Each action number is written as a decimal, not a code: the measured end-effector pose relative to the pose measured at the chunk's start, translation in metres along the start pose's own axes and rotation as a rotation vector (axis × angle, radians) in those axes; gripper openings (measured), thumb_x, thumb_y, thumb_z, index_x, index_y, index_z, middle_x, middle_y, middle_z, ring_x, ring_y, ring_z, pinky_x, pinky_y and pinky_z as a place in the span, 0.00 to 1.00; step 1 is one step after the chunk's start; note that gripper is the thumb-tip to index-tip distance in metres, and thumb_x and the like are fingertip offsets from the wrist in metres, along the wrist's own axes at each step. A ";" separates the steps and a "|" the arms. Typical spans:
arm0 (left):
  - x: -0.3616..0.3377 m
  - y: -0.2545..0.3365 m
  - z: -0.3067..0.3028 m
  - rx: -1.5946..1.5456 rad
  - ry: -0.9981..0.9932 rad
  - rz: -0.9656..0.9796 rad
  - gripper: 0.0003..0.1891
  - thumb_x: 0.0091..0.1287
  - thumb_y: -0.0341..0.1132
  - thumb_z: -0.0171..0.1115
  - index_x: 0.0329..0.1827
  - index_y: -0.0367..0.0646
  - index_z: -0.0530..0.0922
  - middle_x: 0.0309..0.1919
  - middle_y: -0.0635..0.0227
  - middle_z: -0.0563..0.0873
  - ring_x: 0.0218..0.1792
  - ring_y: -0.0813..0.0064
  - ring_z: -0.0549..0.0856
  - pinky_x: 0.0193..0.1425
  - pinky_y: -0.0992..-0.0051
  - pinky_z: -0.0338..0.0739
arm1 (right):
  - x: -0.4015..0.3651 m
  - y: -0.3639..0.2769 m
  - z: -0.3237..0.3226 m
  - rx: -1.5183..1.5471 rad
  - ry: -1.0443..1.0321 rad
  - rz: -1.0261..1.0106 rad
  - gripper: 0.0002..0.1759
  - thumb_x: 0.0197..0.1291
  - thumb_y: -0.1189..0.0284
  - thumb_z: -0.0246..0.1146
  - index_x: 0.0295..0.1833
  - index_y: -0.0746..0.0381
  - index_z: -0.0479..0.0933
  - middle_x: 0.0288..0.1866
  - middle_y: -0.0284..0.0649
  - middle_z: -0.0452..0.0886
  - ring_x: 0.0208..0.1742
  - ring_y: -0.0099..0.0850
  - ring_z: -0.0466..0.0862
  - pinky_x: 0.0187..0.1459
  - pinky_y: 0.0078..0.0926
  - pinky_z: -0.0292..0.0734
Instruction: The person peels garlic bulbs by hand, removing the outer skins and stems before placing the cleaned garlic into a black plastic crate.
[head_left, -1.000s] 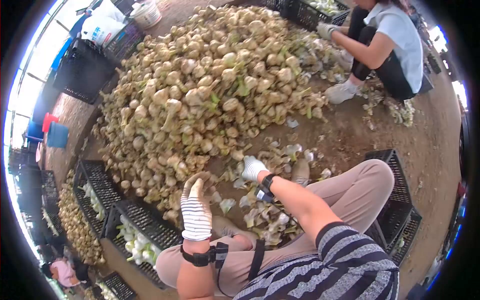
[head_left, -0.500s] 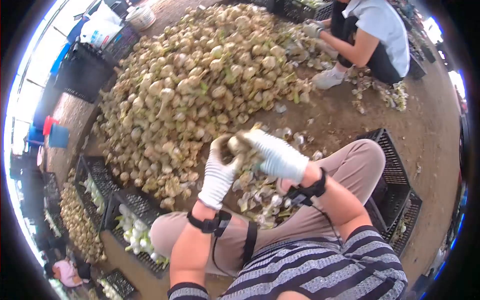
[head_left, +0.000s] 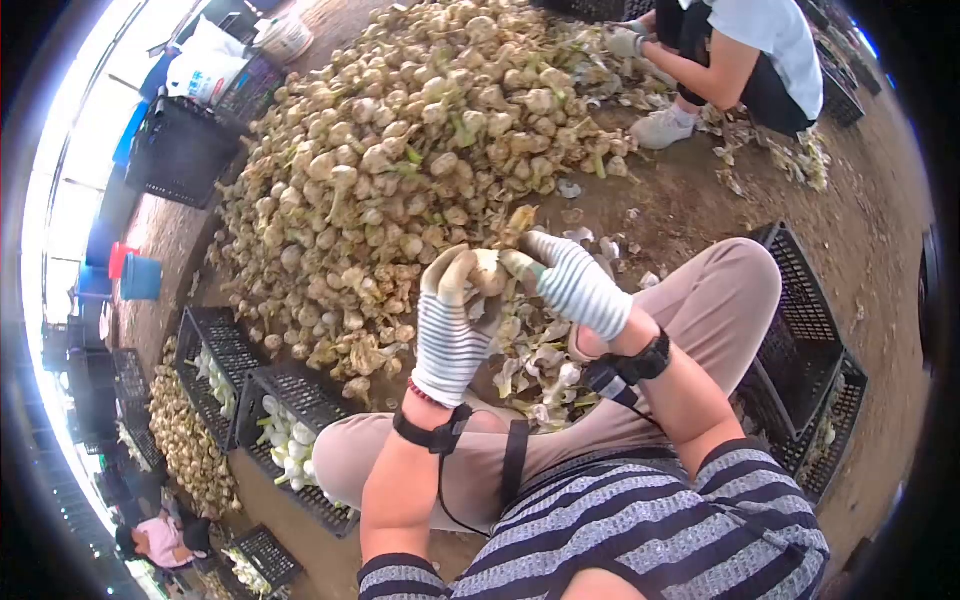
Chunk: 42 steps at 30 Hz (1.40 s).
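Note:
Both my hands wear white striped gloves. My left hand (head_left: 448, 335) is closed round a garlic bulb (head_left: 487, 272), its fingertips on the bulb's left side. From the right, my right hand (head_left: 575, 283) pinches with thumb and fingers at the same bulb, where loose brownish skin (head_left: 521, 222) sticks up. Beyond the hands rises a large heap of unpeeled garlic bulbs (head_left: 360, 200). Below them, between my legs, lie peeled-off skins (head_left: 545, 370) on the ground.
At my left stand black crates (head_left: 262, 378) with white bulbs (head_left: 290, 445) in them. More black crates (head_left: 795, 400) stand by my right knee. A co-worker (head_left: 735, 60) crouches at the upper right. Far left are a blue bucket (head_left: 141, 278) and another bulb pile (head_left: 190, 440).
The bulb is turned, and more of its pale side shows between my hands. My right hand has shifted slightly right, and the whole view has moved a little.

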<state>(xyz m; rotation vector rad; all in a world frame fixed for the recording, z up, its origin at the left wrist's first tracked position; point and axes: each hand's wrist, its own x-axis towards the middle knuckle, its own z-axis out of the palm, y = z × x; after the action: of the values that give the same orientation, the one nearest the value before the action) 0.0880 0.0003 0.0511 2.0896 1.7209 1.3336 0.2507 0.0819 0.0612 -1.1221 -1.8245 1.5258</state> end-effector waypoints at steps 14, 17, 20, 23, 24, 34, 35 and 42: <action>-0.008 0.002 -0.009 -1.259 0.026 -0.929 0.26 0.65 0.37 0.58 0.66 0.44 0.65 0.57 0.60 0.78 0.55 0.65 0.81 0.60 0.63 0.77 | 0.003 0.052 -0.033 0.291 0.013 0.000 0.32 0.68 0.57 0.59 0.71 0.65 0.66 0.52 0.36 0.80 0.50 0.24 0.76 0.52 0.22 0.71; -0.006 0.000 -0.003 -1.290 0.041 -0.889 0.25 0.66 0.36 0.60 0.66 0.43 0.66 0.57 0.61 0.77 0.56 0.68 0.79 0.61 0.66 0.76 | -0.001 0.032 0.000 0.525 -0.235 -0.102 0.40 0.66 0.47 0.59 0.70 0.69 0.65 0.58 0.34 0.78 0.58 0.23 0.74 0.60 0.22 0.68; -0.006 0.002 -0.002 -1.277 0.029 -0.891 0.26 0.67 0.36 0.59 0.67 0.43 0.65 0.58 0.61 0.76 0.57 0.68 0.78 0.63 0.66 0.75 | 0.009 0.024 0.013 0.553 -0.193 -0.131 0.41 0.64 0.45 0.61 0.68 0.68 0.67 0.58 0.34 0.78 0.58 0.22 0.74 0.61 0.22 0.68; -0.008 0.000 -0.001 -1.288 0.027 -0.849 0.26 0.67 0.35 0.59 0.67 0.44 0.66 0.59 0.62 0.75 0.58 0.68 0.78 0.64 0.66 0.75 | 0.014 0.024 0.023 0.587 -0.103 -0.175 0.37 0.63 0.48 0.64 0.65 0.67 0.70 0.54 0.33 0.79 0.54 0.21 0.75 0.56 0.19 0.71; -0.007 -0.001 -0.001 -1.310 0.030 -0.845 0.26 0.67 0.35 0.59 0.67 0.43 0.66 0.60 0.62 0.75 0.59 0.68 0.77 0.64 0.65 0.75 | 0.013 0.015 0.020 0.609 -0.135 -0.051 0.37 0.63 0.48 0.65 0.65 0.67 0.71 0.51 0.32 0.80 0.50 0.19 0.75 0.52 0.17 0.72; -0.011 -0.020 0.005 -1.481 0.012 -1.049 0.27 0.65 0.35 0.58 0.68 0.44 0.66 0.58 0.58 0.77 0.57 0.62 0.80 0.63 0.59 0.76 | 0.010 0.000 0.004 0.395 -0.190 0.057 0.23 0.68 0.55 0.61 0.55 0.65 0.78 0.40 0.29 0.81 0.39 0.15 0.77 0.43 0.16 0.74; -0.008 -0.014 0.005 -1.411 0.044 -1.033 0.29 0.64 0.37 0.58 0.69 0.44 0.64 0.58 0.55 0.78 0.57 0.60 0.80 0.63 0.58 0.77 | 0.010 0.001 0.003 0.385 -0.185 0.095 0.24 0.67 0.55 0.62 0.55 0.65 0.78 0.39 0.28 0.81 0.38 0.15 0.76 0.41 0.16 0.74; -0.011 -0.010 0.020 -0.780 0.047 -0.560 0.35 0.57 0.21 0.67 0.67 0.46 0.61 0.56 0.61 0.75 0.54 0.70 0.79 0.58 0.70 0.79 | 0.008 0.012 0.002 0.436 -0.149 0.067 0.25 0.64 0.56 0.64 0.56 0.65 0.78 0.36 0.26 0.78 0.33 0.14 0.70 0.34 0.15 0.69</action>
<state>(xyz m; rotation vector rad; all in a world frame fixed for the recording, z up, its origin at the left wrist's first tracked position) 0.0951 0.0032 0.0274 1.0680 1.3204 1.5131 0.2474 0.0878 0.0485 -0.8844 -1.4483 1.9700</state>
